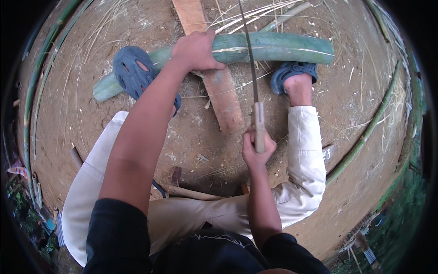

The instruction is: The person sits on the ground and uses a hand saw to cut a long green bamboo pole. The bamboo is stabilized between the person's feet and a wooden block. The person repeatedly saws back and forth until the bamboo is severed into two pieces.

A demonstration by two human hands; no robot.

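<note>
Crosswise, the bamboo (287, 47) lies over a plank (226, 100), which sticks out both beyond it and on its near side. The left hand (196, 50) is clamped on the bamboo left of its middle, fingers over the top and thumb along the near edge. The right hand (258, 148) is closed round the handle of a saw (259, 114), on the near side of the bamboo; the blade runs across it just right of the left hand and reaches past the far edge. Whether the teeth have bitten in, I cannot tell. The left clog (134, 71) rests on the bamboo near its left end, while the right clog (285, 78) sits against its near edge toward the right end, the toe hidden. Beyond the bamboo lie a thin pole (287, 17) and pale strips.

With a round stem bridging a plank, the bamboo could roll or rock if the left foot or hand eased off. A blade skipping on the smooth skin could reach the left thumb, so near it. The pale streak along the bamboo might open into a split under force.
</note>
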